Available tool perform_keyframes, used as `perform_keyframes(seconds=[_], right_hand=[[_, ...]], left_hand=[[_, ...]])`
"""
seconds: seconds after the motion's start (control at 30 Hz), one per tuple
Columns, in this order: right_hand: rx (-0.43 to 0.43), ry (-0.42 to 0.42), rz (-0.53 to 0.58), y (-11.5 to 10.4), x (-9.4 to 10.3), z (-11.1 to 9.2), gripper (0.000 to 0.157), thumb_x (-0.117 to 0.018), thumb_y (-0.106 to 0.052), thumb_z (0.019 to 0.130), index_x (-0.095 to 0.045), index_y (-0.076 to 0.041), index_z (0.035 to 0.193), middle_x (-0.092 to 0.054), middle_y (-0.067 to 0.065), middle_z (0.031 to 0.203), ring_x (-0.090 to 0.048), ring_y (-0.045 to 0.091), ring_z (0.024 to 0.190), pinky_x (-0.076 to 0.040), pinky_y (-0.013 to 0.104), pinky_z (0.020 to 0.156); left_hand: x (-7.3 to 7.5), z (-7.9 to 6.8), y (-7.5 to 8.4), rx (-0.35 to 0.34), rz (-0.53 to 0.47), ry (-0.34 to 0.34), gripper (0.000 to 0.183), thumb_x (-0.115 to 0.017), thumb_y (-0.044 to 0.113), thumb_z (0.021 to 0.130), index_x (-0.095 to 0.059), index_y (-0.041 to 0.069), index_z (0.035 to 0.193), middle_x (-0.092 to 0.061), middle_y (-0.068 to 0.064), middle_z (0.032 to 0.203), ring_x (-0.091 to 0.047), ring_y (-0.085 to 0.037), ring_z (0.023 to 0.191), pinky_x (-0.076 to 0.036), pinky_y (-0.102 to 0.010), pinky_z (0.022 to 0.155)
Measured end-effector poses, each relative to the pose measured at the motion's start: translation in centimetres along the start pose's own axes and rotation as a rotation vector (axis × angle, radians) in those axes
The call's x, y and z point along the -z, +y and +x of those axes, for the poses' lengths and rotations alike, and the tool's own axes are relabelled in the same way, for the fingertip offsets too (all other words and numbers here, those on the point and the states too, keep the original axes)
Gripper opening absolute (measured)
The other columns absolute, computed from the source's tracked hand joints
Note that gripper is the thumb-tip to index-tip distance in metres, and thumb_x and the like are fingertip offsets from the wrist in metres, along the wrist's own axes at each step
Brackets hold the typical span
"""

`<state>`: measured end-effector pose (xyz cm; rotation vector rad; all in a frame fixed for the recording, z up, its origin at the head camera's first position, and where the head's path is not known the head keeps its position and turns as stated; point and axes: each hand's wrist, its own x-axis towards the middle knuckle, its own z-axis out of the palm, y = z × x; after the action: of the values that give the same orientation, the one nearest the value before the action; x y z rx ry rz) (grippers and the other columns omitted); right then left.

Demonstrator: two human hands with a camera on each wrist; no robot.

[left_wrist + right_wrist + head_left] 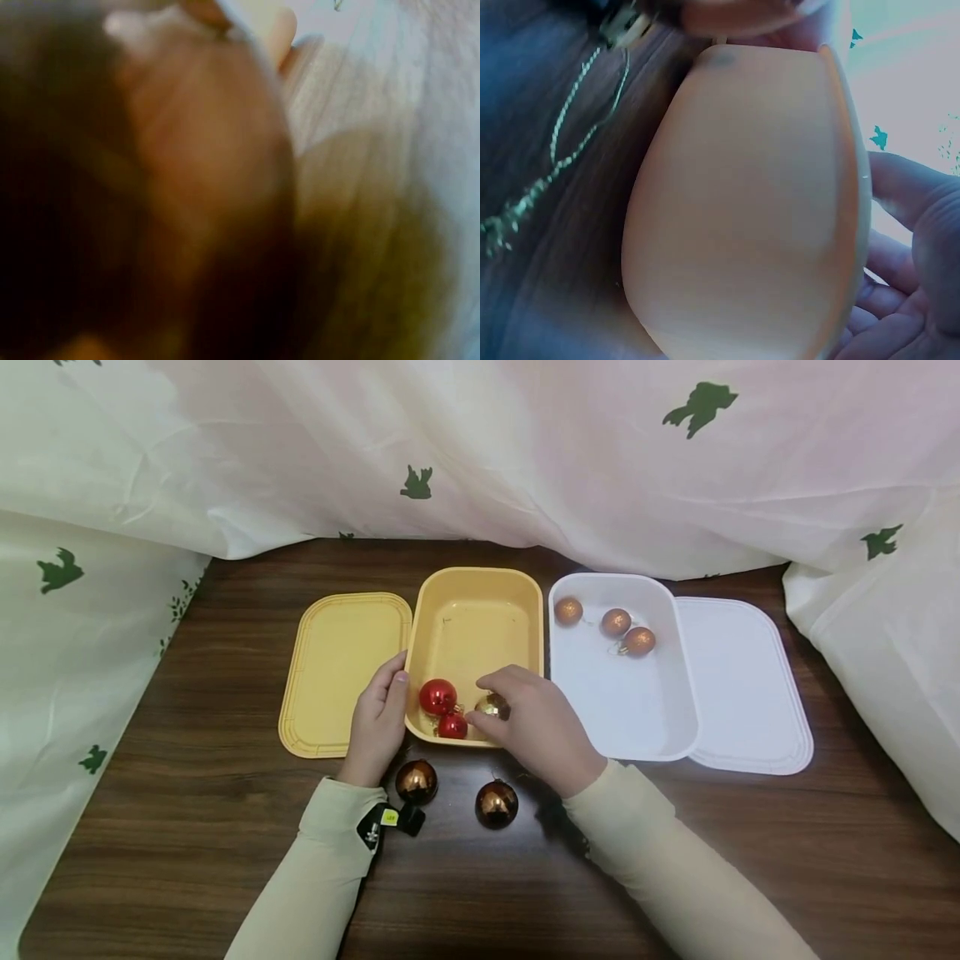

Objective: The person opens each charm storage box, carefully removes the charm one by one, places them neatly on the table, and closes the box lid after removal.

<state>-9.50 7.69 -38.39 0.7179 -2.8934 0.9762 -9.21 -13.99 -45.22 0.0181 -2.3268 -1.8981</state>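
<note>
In the head view my left hand point(377, 718) rests against the left outer wall of a yellow plastic box point(487, 575), fingers fairly straight and thumb by the rim. Over the box's near right corner, my right hand point(543, 727) holds a shiny gold bauble point(492, 706) between thumb and fingers. Two red baubles, a larger one point(438, 697) and a smaller one point(452, 725), lie in the near left corner. Two brown baubles, one on the left point(416, 782) and one on the right point(497, 803), sit on the table before the box. The left wrist view is badly blurred.
Right of the yellow box stands a white box point(622, 718) with three orange glittery baubles point(616, 622) inside. A yellow lid point(341, 677) lies on the left, a white lid point(750, 685) on the right. White cloth point(540, 460) hangs behind the dark wooden table point(187, 793).
</note>
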Motion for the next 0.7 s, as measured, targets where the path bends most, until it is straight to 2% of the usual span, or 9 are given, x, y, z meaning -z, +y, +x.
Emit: perform_keyframes(seconds=[0.23,0.4,0.7], right_hand=[[0.055,0.13,0.068,-0.1,0.4,-1.4,0.041,-0.086,-0.029,0.082,-0.073,-0.006,0.113,-0.072,0.004,0.112,-0.067,0.018,0.103,-0.055,0.038,0.092],[0.114,0.181,0.091,-0.5,0.6,-2.3,0.039,-0.086,-0.026,0.081,-0.073,-0.005,0.112,-0.072,0.004,0.11,-0.067,0.018,0.102,-0.056,0.037,0.092],[0.157,0.232,0.118,-0.6,0.9,-3.7,0.035,-0.087,-0.024,0.08,-0.073,-0.007,0.108,-0.072,0.002,0.107,-0.067,0.014,0.101,-0.056,0.034,0.091]], left_hand=[[0.0,0.0,0.0,-0.004,-0.007,-0.003,0.043,-0.042,0.023,0.11,-0.049,0.002,0.147,-0.05,-0.011,0.15,-0.045,-0.019,0.138,-0.038,-0.036,0.114],[0.0,-0.1,0.2,-0.001,-0.007,0.0,0.044,-0.042,0.024,0.11,-0.048,0.003,0.147,-0.049,-0.011,0.15,-0.044,-0.018,0.138,-0.039,-0.036,0.113],[0.0,-0.1,0.2,-0.008,0.009,-0.001,0.043,-0.042,0.022,0.11,-0.048,0.002,0.147,-0.049,-0.012,0.15,-0.043,-0.019,0.139,-0.036,-0.035,0.115]])
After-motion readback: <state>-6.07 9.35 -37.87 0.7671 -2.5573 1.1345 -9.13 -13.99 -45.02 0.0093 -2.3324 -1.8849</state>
